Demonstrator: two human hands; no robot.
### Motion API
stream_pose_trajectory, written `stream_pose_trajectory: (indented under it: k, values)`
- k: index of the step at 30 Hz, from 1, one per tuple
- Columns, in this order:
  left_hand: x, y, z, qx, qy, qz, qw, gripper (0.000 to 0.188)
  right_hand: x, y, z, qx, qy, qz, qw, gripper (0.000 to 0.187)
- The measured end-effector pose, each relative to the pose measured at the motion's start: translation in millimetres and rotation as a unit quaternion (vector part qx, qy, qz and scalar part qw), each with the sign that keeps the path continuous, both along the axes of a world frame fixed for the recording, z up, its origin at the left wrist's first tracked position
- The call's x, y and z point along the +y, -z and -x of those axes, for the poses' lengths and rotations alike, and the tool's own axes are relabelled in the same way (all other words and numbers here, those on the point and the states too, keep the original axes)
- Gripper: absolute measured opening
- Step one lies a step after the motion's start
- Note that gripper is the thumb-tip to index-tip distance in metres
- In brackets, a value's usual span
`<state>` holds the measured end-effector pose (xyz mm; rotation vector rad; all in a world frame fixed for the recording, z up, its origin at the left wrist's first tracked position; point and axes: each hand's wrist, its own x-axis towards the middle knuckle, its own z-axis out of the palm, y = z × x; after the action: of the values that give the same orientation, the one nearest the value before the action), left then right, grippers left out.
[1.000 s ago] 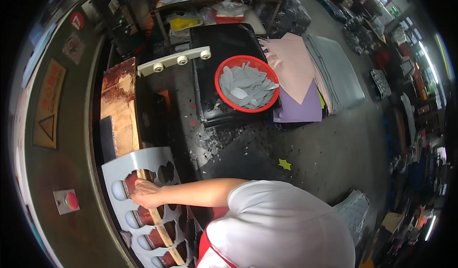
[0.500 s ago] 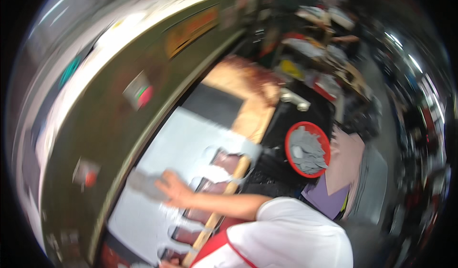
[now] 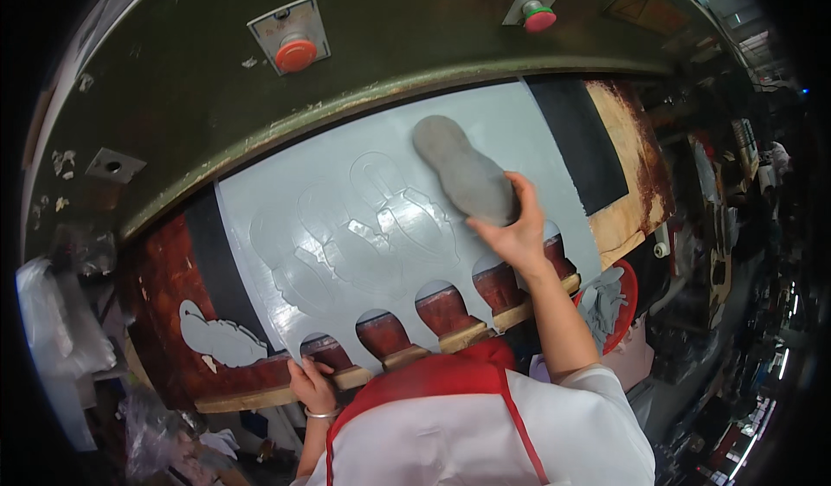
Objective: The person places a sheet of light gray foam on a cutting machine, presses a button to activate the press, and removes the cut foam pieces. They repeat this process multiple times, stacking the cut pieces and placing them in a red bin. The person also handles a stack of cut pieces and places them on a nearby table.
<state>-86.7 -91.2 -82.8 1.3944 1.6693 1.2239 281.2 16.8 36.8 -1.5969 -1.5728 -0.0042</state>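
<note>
A matte grey, sole-shaped piece with a pinched waist [image 3: 463, 166] is gripped at its lower right end by the right hand [image 3: 519, 231], right of the frame's centre; the thumb is set against the lower edge and the fingers are bent over the right edge. Whether the piece is resting flat or being held just above the surface cannot be told.

Beneath it a smooth, pale grey, glossy sheet [image 3: 502, 127] is spread across the middle of the frame. To the left of the piece, overlapping sole-shaped outlines [image 3: 376, 179] are marked in the sheet, and along its lower edge a row of rounded cutouts [image 3: 381, 334] is seen, with red-brown board showing through. At the lower left, the left hand [image 3: 313, 388] is placed by the sheet's front edge with fingers curled; whether anything is pinched there cannot be made out.

Farther out, a loose pale grey offcut [image 3: 221, 339] is seen at the lower left, and a round red plastic basin [image 3: 632, 291] filled with grey scraps [image 3: 599, 304] at the lower right. The top is crossed by a dark green metal machine body [image 3: 415, 27].

The step in hand is judged to be the positioning of the piece on uncut sheet. For the next move, a flat, steady placement clear of the outlines seems called for.
</note>
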Motion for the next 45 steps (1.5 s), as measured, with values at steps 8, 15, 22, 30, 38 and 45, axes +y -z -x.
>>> stream_pose_trajectory:
  k: [8, 15, 22, 30, 38, 45]
  values:
    - [5.7, -8.9, -10.2, 0.025, -0.023, -0.019, 0.999, 0.022, 9.9, 33.0, -8.2, -0.047, 0.020, -0.050, 0.997, 0.096]
    - [25.1, -63.2, -38.6, 0.092, -0.055, 0.005, 0.994, 0.024, 71.9, -46.9, -68.3, 0.024, 0.062, -0.112, 0.991, 0.093]
    - [41.6, -115.6, -90.8, 0.214, -0.111, 0.049, 0.969, 0.028, 115.6, -83.5, -134.8, 0.060, 0.123, -0.117, 0.984, 0.098]
    - [59.2, -149.7, -122.8, 0.242, -0.104, 0.044, 0.964, 0.032, 57.3, -40.2, -184.2, 0.007, 0.086, 0.034, 0.996, 0.091]
    - [59.5, -127.6, -105.3, 0.167, -0.117, 0.033, 0.979, 0.035, -22.1, -3.3, -150.3, 0.002, 0.052, 0.187, 0.981, 0.033]
    - [22.4, -121.1, -102.5, 0.140, -0.110, 0.021, 0.984, 0.032, -56.7, -9.7, -165.3, 0.083, -0.014, 0.223, 0.971, 0.012]
